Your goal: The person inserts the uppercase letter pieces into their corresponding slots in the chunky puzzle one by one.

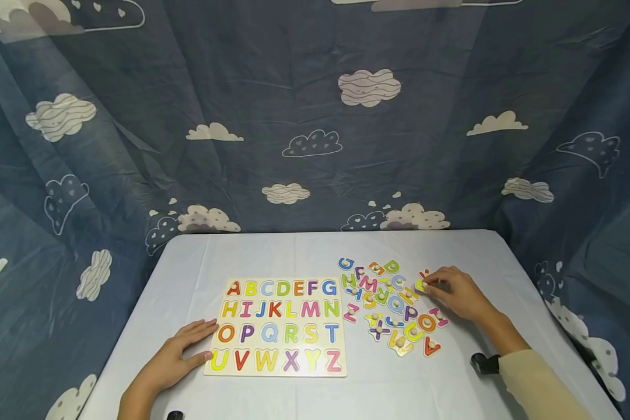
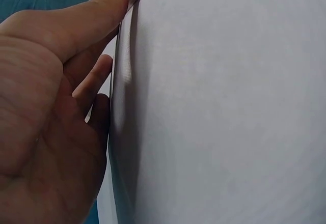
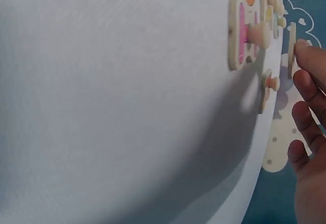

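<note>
Head view: dark blue backdrop point(image 1: 265, 87) with pale printed clouds, behind a table point(image 1: 409, 396) under white cloth. Left of centre, lying flat, a cream alphabet board point(image 1: 277, 320) with A to Z in four rows of bright colours. To its right, a loose scatter of knobbed letter pieces point(image 1: 395, 304), mixed in hue and angle. At the scatter's right side, a small yellow piece point(image 1: 419, 286), letter not readable, pinched in the fingertips of the right hand point(image 1: 457, 291). At the board's left edge, the left hand point(image 1: 175, 356), fingers extended.

Left wrist view: thumb tip at a sliver of cream board edge; other fingers partly hidden.

Right wrist view: held piece edge-on, a thin pale strip apart from the cloth; nearby, a pink knobbed piece point(image 3: 235, 35).
</note>
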`<state>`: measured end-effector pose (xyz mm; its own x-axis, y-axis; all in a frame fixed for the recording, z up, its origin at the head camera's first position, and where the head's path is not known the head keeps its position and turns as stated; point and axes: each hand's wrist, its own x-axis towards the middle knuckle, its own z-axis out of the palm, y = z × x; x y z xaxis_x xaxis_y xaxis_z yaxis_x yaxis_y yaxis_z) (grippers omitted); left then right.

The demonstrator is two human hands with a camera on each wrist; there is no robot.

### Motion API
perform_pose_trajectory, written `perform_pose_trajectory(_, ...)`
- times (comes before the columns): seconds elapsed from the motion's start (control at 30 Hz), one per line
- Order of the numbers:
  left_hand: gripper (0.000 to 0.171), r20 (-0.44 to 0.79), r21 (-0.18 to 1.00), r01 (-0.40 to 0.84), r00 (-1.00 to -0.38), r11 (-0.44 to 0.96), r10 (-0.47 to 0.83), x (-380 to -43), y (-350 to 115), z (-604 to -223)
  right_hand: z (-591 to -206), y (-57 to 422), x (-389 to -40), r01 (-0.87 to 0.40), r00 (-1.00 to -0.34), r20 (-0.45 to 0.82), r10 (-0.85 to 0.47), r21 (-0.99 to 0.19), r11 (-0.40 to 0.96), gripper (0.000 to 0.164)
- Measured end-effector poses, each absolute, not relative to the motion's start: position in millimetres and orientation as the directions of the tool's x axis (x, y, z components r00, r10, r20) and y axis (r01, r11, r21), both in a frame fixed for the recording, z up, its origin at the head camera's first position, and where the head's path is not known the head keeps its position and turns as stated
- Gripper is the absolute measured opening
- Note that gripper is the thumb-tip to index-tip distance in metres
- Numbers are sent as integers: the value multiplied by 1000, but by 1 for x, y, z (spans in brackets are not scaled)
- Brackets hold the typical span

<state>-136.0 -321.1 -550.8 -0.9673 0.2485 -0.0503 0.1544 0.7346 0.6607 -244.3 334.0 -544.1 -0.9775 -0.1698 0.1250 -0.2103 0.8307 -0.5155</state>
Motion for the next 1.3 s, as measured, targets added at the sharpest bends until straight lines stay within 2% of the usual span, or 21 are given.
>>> perform_pose_trajectory(0.43, 61, -55, 666, 149, -967, 731, 247, -136, -324, -553, -534, 296, -250, -283, -956, 225, -187, -549, 787, 20)
perform_pose_trajectory(1.3, 61, -55, 680, 147, -967, 719, 250, -140, -326, -555, -526, 142, -270, -348, -935, 301, -187, -678, 648, 19)
